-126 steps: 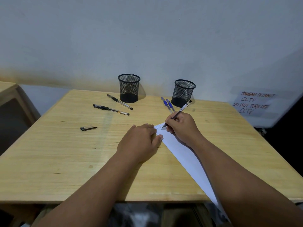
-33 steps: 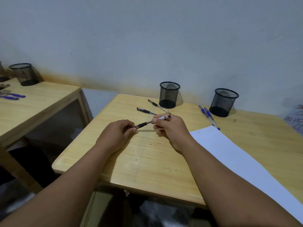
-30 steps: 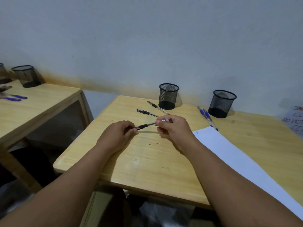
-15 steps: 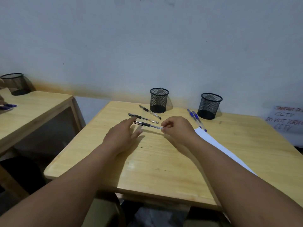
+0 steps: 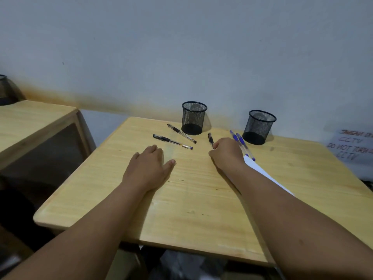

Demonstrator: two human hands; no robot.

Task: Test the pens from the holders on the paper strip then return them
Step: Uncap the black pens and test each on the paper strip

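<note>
Two empty black mesh holders stand at the back of the wooden table (image 5: 201, 209): the left holder (image 5: 194, 117) and the right holder (image 5: 259, 126). Two black pens (image 5: 172, 141) lie left of the left holder. My right hand (image 5: 227, 152) is shut on a capped black pen (image 5: 210, 139) that points toward the wall between the holders. Two blue pens (image 5: 241, 144) lie just right of that hand. The white paper strip (image 5: 262, 174) runs under my right forearm. My left hand (image 5: 149, 166) rests flat and open on the table.
A second wooden table (image 5: 30, 122) stands to the left across a gap, with a dark holder (image 5: 5, 89) at its back edge. A handwritten CCTV notice (image 5: 352, 146) hangs on the wall at the right. The table's front edge is near my elbows.
I finished writing on the strip and capped the pen with both hands. My left hand let go and went flat. My right hand carried the pen right, toward the space between the holders.
</note>
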